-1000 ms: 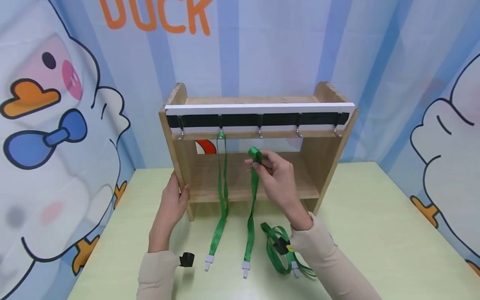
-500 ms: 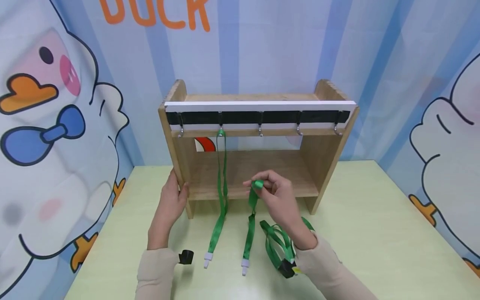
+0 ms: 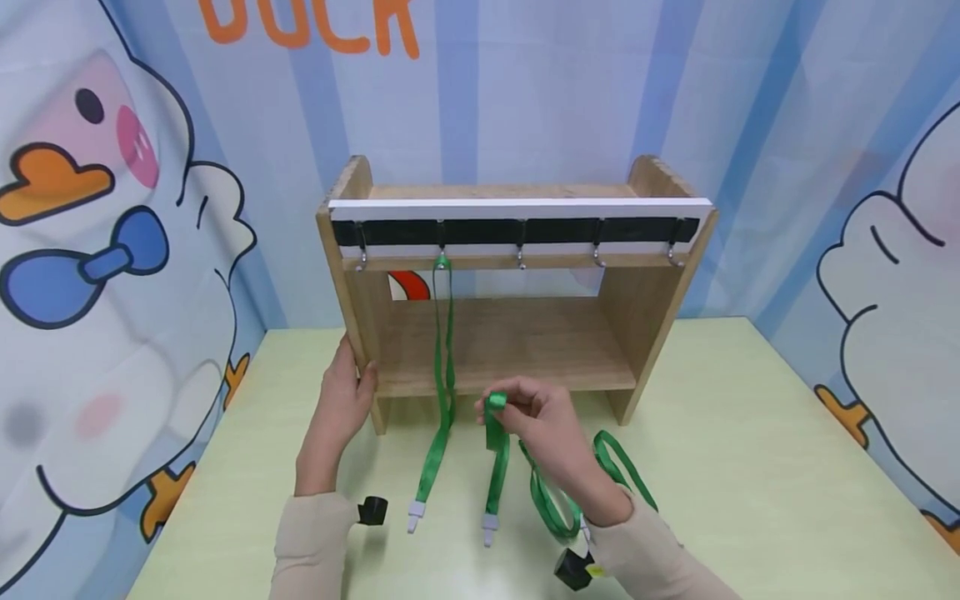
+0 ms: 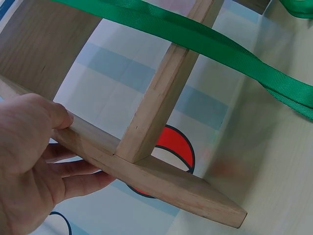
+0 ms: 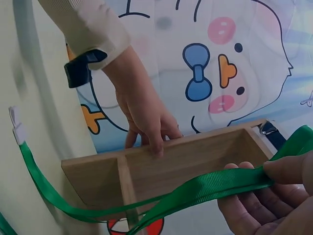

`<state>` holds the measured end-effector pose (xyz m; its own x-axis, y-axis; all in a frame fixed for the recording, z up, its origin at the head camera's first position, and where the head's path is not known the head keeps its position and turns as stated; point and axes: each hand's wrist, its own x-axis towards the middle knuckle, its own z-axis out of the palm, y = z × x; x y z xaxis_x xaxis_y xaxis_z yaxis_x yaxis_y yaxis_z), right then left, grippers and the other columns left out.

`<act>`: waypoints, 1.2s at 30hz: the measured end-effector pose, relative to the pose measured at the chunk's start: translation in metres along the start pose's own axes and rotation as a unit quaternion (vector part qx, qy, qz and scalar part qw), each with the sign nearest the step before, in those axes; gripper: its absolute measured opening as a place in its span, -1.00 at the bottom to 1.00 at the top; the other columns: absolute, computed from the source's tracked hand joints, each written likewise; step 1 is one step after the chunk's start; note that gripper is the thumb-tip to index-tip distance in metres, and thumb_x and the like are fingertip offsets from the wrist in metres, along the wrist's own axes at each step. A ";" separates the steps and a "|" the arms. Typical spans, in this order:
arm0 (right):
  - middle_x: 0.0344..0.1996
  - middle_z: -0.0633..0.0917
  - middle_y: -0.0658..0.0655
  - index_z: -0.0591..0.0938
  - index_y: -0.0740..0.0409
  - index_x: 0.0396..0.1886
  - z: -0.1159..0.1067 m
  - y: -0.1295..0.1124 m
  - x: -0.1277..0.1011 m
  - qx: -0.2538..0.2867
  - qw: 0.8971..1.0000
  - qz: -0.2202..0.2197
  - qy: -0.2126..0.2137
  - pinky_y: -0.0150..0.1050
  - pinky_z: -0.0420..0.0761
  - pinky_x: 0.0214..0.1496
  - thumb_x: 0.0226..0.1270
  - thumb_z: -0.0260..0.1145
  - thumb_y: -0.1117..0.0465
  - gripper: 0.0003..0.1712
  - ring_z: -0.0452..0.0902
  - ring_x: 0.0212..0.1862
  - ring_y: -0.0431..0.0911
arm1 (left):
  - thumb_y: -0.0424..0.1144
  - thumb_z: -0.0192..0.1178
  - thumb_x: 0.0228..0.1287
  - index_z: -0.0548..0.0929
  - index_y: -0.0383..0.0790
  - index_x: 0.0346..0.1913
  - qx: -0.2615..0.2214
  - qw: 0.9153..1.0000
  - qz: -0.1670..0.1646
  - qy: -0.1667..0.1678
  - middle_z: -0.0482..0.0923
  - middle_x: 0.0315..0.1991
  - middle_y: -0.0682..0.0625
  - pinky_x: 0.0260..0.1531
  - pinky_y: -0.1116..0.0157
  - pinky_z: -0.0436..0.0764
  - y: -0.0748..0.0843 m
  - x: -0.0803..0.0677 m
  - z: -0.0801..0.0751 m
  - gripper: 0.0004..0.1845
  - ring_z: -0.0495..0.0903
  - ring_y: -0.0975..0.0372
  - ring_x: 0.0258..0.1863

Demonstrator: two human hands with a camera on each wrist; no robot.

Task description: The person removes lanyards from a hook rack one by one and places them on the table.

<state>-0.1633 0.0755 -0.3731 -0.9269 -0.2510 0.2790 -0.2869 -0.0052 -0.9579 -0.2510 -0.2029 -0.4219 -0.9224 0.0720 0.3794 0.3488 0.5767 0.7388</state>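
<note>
From here, the right hand (image 3: 543, 429) pinches the lanyard (image 3: 497, 479) near its top, before the rack (image 3: 525, 337); the left hand (image 3: 347, 404) grips the rack's left side. A light pinch should spare the loop; firm bracing should steady the rack.

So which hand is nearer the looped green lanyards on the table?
Right: the right hand is above the looped lanyards; the left hand, farther left, grips the wooden rack.

Reaches forward with left arm (image 3: 315, 517), clasping between thumb (image 4: 60, 116) and fingers (image 4: 88, 185) of left grip (image 3: 345, 398), with thumb inward. Slants right arm (image 3: 648, 546) forward and leftward, pinching between thumb and curled fingers of right grip (image 3: 546, 427).
</note>
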 end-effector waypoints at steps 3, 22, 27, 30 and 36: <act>-0.16 0.73 0.39 0.66 0.43 -0.05 0.003 0.003 -0.003 0.015 1.000 0.017 -0.010 -0.23 0.74 -0.08 0.46 0.23 0.44 -0.83 0.74 -0.18 -0.04 | -0.38 -0.09 0.57 -0.09 -0.43 0.57 0.003 1.000 0.005 0.003 0.16 0.42 -0.49 0.08 -0.23 0.56 -0.001 0.000 -0.001 -0.34 0.32 -0.31 0.34; -0.25 0.78 0.29 0.62 0.50 -0.01 0.013 0.046 -0.013 0.054 0.991 0.123 -0.015 -0.19 0.78 -0.20 0.44 0.24 0.42 -0.78 0.76 -0.30 -0.09 | -0.39 -0.09 0.57 -0.06 -0.45 0.56 0.000 1.000 0.009 0.008 0.18 0.40 -0.50 0.12 -0.24 0.54 -0.001 0.001 -0.005 -0.36 0.32 -0.31 0.34; -0.28 0.79 0.22 0.61 0.49 -0.02 0.013 0.054 -0.012 0.067 0.986 0.154 -0.012 -0.23 0.77 -0.28 0.47 0.22 0.39 -0.78 0.76 -0.32 -0.10 | -0.37 -0.09 0.58 -0.08 -0.42 0.57 0.000 1.000 0.005 0.005 0.17 0.41 -0.48 0.12 -0.24 0.53 0.000 0.001 -0.004 -0.35 0.31 -0.30 0.35; -0.30 0.79 0.17 0.60 0.49 -0.01 0.014 0.059 -0.012 0.074 0.981 0.177 -0.007 -0.27 0.75 -0.32 0.48 0.21 0.37 -0.76 0.75 -0.33 -0.12 | -0.37 -0.09 0.58 -0.10 -0.40 0.58 -0.001 1.000 0.001 0.003 0.16 0.42 -0.47 0.12 -0.24 0.53 0.001 0.001 -0.003 -0.34 0.31 -0.30 0.36; -0.32 0.79 0.13 0.58 0.49 0.04 0.017 0.073 -0.013 0.102 0.970 0.223 0.005 -0.30 0.75 -0.34 0.49 0.20 0.36 -0.73 0.74 -0.38 -0.15 | -0.37 -0.09 0.59 -0.09 -0.38 0.58 -0.008 1.000 -0.001 0.001 0.17 0.43 -0.45 0.12 -0.21 0.55 0.002 0.000 -0.001 -0.34 0.34 -0.27 0.35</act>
<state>-0.1681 0.0617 -0.4480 -0.9507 -0.2623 -0.1655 0.1947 -0.0894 -0.9768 -0.2501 -0.2025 -0.4201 -0.9226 0.0701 0.3792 0.3504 0.5630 0.7485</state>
